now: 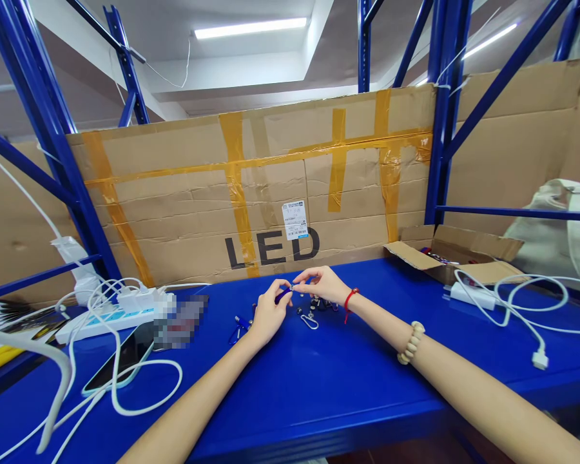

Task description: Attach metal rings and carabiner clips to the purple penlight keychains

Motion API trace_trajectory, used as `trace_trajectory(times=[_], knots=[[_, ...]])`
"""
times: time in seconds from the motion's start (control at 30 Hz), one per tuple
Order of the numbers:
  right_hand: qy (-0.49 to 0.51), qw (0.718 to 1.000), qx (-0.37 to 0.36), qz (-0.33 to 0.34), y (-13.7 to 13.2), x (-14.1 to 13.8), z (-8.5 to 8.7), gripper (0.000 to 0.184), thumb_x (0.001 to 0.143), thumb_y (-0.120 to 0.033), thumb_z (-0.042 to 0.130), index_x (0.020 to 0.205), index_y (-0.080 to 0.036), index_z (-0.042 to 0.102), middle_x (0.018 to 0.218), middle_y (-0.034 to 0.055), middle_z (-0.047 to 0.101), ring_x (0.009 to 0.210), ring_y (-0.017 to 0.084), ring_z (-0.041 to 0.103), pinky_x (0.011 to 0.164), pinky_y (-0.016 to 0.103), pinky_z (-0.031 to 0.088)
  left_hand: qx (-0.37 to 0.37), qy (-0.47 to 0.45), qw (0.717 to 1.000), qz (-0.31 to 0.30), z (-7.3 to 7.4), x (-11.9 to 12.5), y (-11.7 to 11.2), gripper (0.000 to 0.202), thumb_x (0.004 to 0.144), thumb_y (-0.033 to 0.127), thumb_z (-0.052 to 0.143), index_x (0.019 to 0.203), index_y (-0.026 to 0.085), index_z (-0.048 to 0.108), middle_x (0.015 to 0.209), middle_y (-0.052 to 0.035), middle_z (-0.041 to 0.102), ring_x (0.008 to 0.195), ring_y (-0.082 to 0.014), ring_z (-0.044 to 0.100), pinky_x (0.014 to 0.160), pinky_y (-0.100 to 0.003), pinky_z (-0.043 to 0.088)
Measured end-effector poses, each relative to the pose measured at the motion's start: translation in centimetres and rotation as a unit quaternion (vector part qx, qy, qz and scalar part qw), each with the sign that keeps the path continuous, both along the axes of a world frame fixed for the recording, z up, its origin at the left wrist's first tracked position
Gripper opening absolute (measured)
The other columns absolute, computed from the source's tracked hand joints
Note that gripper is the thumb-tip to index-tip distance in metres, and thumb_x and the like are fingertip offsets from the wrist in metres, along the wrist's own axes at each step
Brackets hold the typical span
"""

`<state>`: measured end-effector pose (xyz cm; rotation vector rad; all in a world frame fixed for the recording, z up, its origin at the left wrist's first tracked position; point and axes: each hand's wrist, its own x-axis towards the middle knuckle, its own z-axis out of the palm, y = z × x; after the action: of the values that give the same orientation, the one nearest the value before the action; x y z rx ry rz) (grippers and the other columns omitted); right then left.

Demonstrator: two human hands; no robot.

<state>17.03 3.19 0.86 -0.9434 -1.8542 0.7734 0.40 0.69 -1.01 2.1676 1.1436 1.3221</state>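
My left hand (269, 314) is closed around a small dark-blue, tube-like piece (283, 295), held just above the blue tabletop. Fingertips of my right hand (325, 285) pinch a tiny metallic bit at the end of that piece, so both hands nearly meet. Under the right hand lie a silver carabiner clip (310, 322) and several small dark and metal parts, partly hidden by the palm. Left of my left wrist rest small blue pieces with clips (241, 324).
A white power strip (109, 322) with tangled cables and a phone (125, 357) lie at left. An open cardboard box (452, 254) and a white adapter (472, 296) with a looped cable sit at right. A taped cardboard panel (193, 219) stands behind, between blue rack posts.
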Motion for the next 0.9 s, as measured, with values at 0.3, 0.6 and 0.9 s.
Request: trace_trajectory(times=[0.3,0.6,0.9], knots=[[-0.025,0.994,0.098,0.038,0.5,0.2,-0.3,0.034,0.061,-0.046,0.07,0.074,-0.015,0.07,0.071,0.0033,0.061,0.045,0.008,0.051,0.043,0.021,0.039,-0.039,-0.043,0.997,-0.057,0.1,0.0,-0.2,0.012,0.078,0.023,0.046,0.088,0.018,0.051,0.061,0.0028,0.057,0.065,-0.0139,0.057,0.067,-0.024,0.042],[-0.057,0.983,0.171,0.012,0.8,0.8,0.0,0.028,0.06,-0.044,0.073,0.068,-0.017,0.07,0.064,0.0014,0.06,0.049,0.008,0.046,0.048,0.021,0.035,-0.036,-0.029,0.996,-0.075,0.2,0.0,-0.5,0.009,0.079,0.025,0.047,0.084,0.018,0.051,0.063,0.0025,0.057,0.064,-0.0132,0.056,0.065,-0.023,0.041],[-0.024,0.989,0.108,0.099,0.5,1.0,0.2,0.027,0.057,-0.04,0.073,0.06,-0.014,0.068,0.062,0.0019,0.058,0.053,0.01,0.047,0.047,0.021,0.034,0.011,0.058,0.996,-0.069,-0.2,-0.2,-1.0,0.006,0.082,0.024,0.045,0.079,0.02,0.048,0.073,0.0009,0.063,0.07,-0.0143,0.06,0.062,-0.022,0.042]])
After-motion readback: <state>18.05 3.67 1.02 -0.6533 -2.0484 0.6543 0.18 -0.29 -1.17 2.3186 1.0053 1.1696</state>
